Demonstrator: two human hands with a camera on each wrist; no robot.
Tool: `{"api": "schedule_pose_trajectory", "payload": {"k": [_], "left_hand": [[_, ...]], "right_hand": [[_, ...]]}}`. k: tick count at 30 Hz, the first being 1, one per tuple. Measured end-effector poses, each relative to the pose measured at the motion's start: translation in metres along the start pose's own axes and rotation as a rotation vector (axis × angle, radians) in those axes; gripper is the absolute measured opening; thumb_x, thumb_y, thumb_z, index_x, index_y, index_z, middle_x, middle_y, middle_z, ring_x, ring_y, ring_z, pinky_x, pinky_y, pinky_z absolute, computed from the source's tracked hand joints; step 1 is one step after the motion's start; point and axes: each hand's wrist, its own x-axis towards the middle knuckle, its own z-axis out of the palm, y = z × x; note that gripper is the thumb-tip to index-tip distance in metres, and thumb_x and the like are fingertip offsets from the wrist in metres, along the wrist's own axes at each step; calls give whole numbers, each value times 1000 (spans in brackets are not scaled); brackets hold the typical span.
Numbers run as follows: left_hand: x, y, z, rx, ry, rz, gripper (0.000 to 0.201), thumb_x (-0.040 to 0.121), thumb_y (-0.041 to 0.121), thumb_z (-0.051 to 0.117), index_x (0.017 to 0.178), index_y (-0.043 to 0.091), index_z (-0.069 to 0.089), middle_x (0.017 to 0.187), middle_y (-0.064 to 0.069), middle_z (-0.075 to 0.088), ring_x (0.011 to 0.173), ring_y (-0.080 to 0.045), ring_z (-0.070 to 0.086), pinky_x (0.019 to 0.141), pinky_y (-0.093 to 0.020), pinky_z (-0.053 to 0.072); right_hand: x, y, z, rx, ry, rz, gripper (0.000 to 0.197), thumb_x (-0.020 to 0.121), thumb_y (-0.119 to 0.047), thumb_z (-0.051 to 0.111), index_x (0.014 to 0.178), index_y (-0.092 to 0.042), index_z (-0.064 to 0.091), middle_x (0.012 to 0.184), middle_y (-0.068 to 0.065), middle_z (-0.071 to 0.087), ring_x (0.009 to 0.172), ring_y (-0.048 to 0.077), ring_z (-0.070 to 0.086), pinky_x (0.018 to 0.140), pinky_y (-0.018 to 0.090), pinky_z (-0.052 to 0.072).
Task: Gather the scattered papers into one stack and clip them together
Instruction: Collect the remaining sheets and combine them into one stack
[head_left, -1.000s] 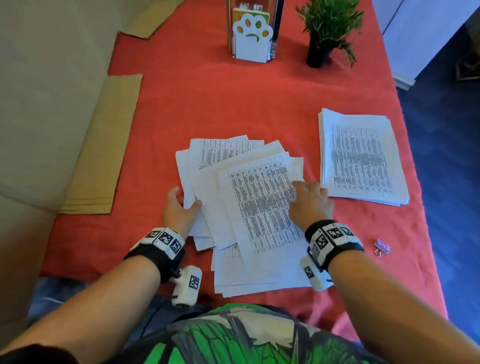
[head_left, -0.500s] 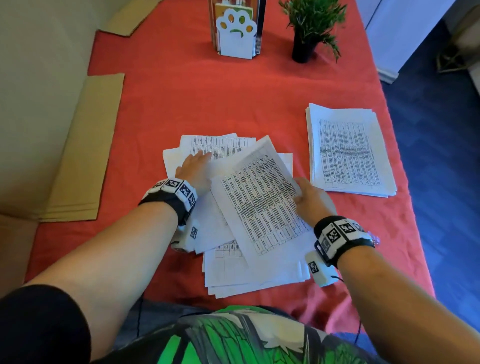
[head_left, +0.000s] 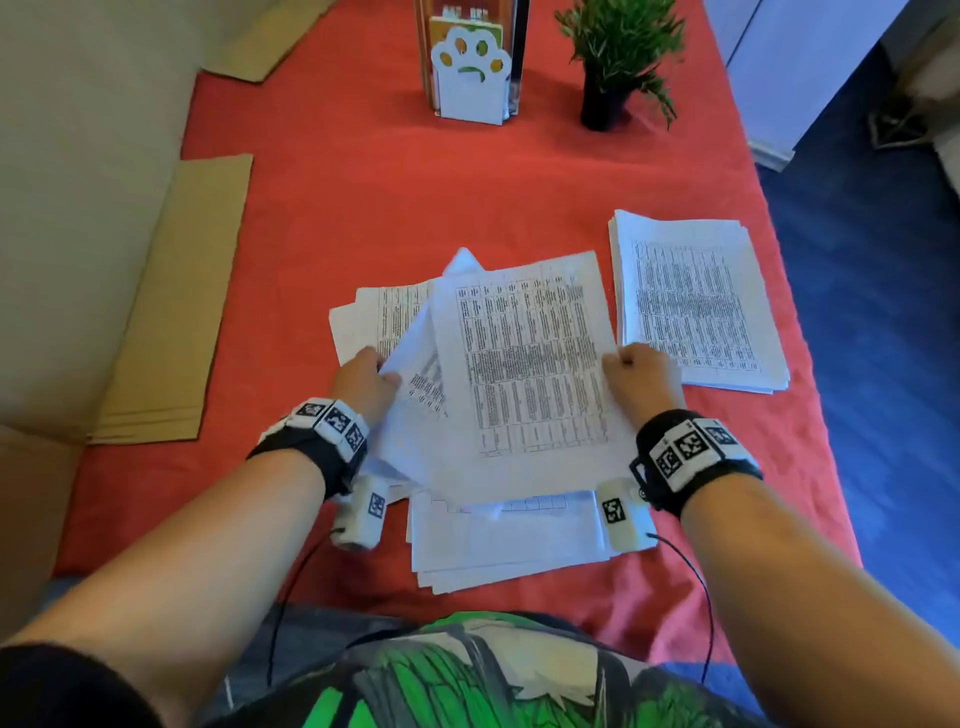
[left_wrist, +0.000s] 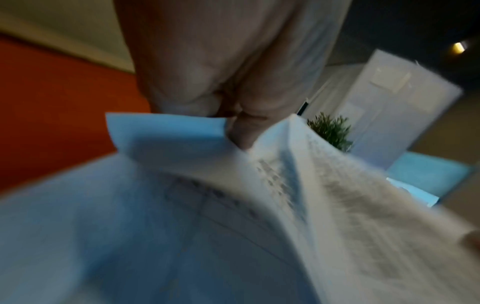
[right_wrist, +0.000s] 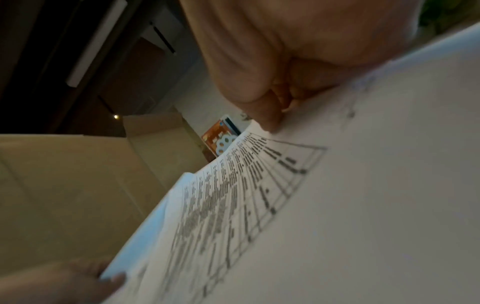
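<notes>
Several printed white sheets are lifted off the red tablecloth in the middle of the head view. My left hand grips their left edge, and the left wrist view shows its thumb over curled sheet edges. My right hand pinches the right edge, thumb pressed on the top sheet. More loose sheets lie flat below them near the table's front edge, and others at the left. No clip shows.
A separate neat pile of printed papers lies to the right. A white paw-shaped holder and a small potted plant stand at the back. Flat cardboard lies along the left edge. Blue floor lies beyond the right edge.
My left hand came in from the far left sheets to the bundle's left edge. Both hands have squared the skewed top sheets and raised them off the cloth.
</notes>
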Motion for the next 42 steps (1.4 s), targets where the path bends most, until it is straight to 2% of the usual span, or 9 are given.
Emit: {"api": "schedule_pose_trajectory", "payload": {"k": [4,8,13,16,23,30,33,38,42], "left_hand": [[-20,-13,15,-236,-181,-181,21,92,23,48,104,7,40,89,-7,52,84,-29,55,72,-35,47],[-39,-16,29,-315,-371,-142,35,79,27,60,108,7,58,104,-18,67,94,-38,64,85,-52,55],[-43,-17,21,-24,1,-229,48,84,19,55,130,15,44,141,-12,32,126,-37,33,105,-42,35],[-34,-17,8,-55,73,-348,51,91,13,49,138,8,32,145,-18,27,129,-40,32,105,-43,32],[-29,-10,16,-165,-31,-159,42,89,-6,34,127,0,50,128,-23,56,116,-39,54,89,-35,44],[-48,-6,31,-241,-141,-138,43,88,-8,32,123,2,54,124,-18,58,111,-33,54,90,-34,45],[-47,-7,36,-172,-165,-209,38,85,-5,34,119,-1,52,118,-19,52,110,-38,53,90,-38,47],[-43,2,47,-188,-211,-218,52,78,11,49,130,3,48,131,-24,52,118,-41,54,97,-46,49],[-47,18,45,-121,-169,-254,47,90,5,45,136,-2,40,140,-27,41,128,-40,44,102,-39,39]], "right_hand": [[-16,-4,25,174,-118,30,30,93,-21,47,65,-15,41,62,-1,42,60,20,42,55,27,32],[-23,-11,39,219,-149,40,8,91,-14,48,84,-11,52,70,-7,48,62,10,46,52,23,35],[-25,-11,43,172,-160,33,4,90,-11,49,89,-8,51,74,-4,50,66,14,49,49,22,34],[-27,-13,43,184,-132,39,6,89,-8,49,84,-7,52,74,-1,52,62,12,48,48,21,35],[-24,-18,52,257,-133,85,21,82,-1,44,62,-9,43,64,10,43,60,21,43,53,30,34],[-30,-4,47,325,-25,182,23,86,-2,39,107,-7,49,90,8,57,76,24,54,61,31,42],[-35,5,45,130,-16,202,50,84,-5,41,132,-18,42,123,14,53,107,34,52,89,41,45],[-46,2,48,7,-175,272,53,93,-10,39,144,-9,26,144,19,28,127,40,33,107,45,31],[-45,-2,53,66,-246,316,45,92,-8,41,135,-1,33,135,22,39,121,39,45,106,48,38]]}}
